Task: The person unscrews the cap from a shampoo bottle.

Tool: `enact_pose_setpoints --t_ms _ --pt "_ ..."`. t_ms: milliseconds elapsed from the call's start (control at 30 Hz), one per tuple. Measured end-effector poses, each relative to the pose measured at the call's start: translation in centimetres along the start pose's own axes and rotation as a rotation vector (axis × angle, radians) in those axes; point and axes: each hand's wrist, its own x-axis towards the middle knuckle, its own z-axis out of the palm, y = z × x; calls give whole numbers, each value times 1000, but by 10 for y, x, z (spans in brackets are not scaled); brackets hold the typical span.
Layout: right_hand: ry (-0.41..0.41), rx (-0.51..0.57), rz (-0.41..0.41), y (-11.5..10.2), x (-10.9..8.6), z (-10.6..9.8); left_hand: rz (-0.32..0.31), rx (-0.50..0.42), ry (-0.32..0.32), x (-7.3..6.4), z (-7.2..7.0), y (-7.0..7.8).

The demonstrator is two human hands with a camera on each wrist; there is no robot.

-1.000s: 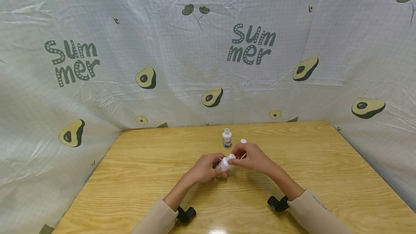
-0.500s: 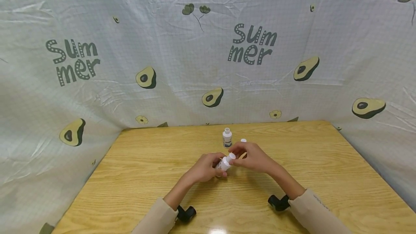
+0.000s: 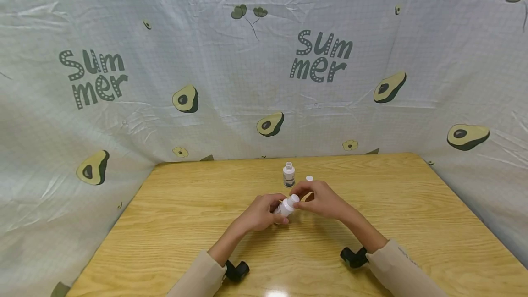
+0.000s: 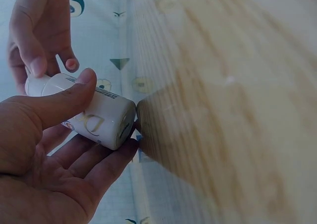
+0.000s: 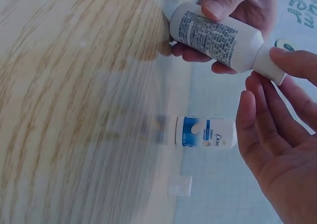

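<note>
At mid-table: white bottle grasped by both hands

Bearings are taken from the white bottle, with twelve o'clock toward the far edge of the wood-grain table.

The bottle is tilted, its neck end pointing between one and two o'clock. A printed block of text shows on its side in the right wrist view. Whether its base touches the table cannot be told.

The left hand, at nine o'clock, grasps the bottle's body, thumb on one side and fingers beneath. The right hand, between two and three o'clock, pinches the white cap at the neck between thumb and fingers. How firmly the cap is seated cannot be determined.

At twelve o'clock, a second bottle stands upright with its threaded neck exposed; its label is partly blue. At one o'clock, just beside that bottle, a loose cap, also white, rests on the table.

Beige sleeves enter from eight and four o'clock. Beyond the far edge hangs a pale curtain printed with avocados and the word "summer".
</note>
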Motion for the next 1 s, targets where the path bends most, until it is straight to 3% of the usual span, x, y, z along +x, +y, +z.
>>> enact_pose_setpoints --t_ms 333,700,1000 --pt "26 -34 26 -2 -1 3 13 -11 -4 -2 1 -1" --pt "-20 -1 -3 -3 -4 5 11 -5 -13 -5 0 -1" --pt "40 -55 62 -9 -5 8 20 -4 -15 -7 0 -2"
